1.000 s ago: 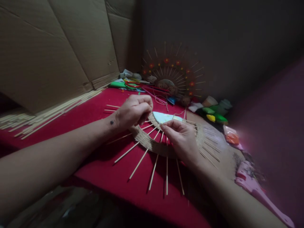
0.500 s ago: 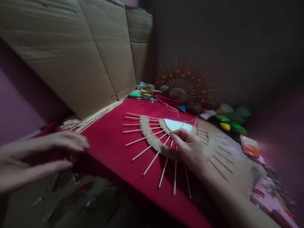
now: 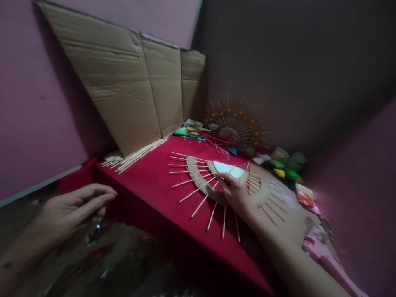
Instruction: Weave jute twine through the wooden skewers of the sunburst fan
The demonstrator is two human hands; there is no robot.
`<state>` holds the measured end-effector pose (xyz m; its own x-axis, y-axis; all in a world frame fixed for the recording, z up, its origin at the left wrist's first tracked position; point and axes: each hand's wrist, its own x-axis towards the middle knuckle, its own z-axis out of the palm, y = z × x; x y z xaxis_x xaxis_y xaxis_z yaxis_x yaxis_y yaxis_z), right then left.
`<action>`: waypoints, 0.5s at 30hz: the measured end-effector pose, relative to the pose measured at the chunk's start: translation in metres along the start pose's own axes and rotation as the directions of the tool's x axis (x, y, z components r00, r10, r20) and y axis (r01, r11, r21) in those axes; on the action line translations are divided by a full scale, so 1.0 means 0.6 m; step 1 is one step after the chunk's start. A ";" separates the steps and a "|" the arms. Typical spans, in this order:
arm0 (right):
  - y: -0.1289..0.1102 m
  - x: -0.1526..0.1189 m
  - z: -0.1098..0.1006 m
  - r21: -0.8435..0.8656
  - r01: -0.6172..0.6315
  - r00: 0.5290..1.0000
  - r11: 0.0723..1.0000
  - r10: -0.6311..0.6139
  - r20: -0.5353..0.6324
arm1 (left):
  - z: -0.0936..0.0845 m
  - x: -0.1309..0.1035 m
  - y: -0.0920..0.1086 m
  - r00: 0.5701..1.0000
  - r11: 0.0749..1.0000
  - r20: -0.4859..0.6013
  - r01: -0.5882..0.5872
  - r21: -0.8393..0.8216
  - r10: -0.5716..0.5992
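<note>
A fan-shaped piece of thin wooden sticks woven with jute twine lies on the red cloth, with a pale half-disc at its centre. My right hand rests over it, thumb and forefinger pinched on its inner twine edge beside the half-disc. The pinched fingertips hide the exact strand or stick between them. Off the table's front edge, at the left, my left hand hangs in the air. Its thumb and forefinger are drawn together, and anything between them is too small to make out.
A cardboard sheet leans on the wall, with loose sticks at its foot. A finished sunburst decoration stands at the back. Scissors, coloured bundles, an orange packet and a pink glue gun line the edges.
My left hand's thumb and fingers have come together. My right hand stays at the inner twine edge. The camera view has shifted, showing more wall above the cardboard.
</note>
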<state>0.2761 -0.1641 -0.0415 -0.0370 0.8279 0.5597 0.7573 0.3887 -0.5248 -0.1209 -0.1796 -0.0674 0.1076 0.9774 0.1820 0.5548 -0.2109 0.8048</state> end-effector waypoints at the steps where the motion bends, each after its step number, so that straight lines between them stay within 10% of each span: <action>1: 0.003 0.003 0.001 -0.037 0.010 1.000 0.999 -0.010 -0.001 | 0.005 -0.002 0.014 0.998 0.999 -0.044 0.052 0.009 -0.052; 15: -0.022 0.032 -0.062 -0.247 0.064 0.997 0.967 -0.052 0.058 | 0.052 0.043 0.086 0.994 0.996 0.072 -0.076 -0.055 0.080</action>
<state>0.2895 -0.1686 0.0002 -0.1136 0.8285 0.5483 0.8909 0.3292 -0.3129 -0.0638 -0.1648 -0.0387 0.2104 0.9560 0.2046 0.4987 -0.2849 0.8186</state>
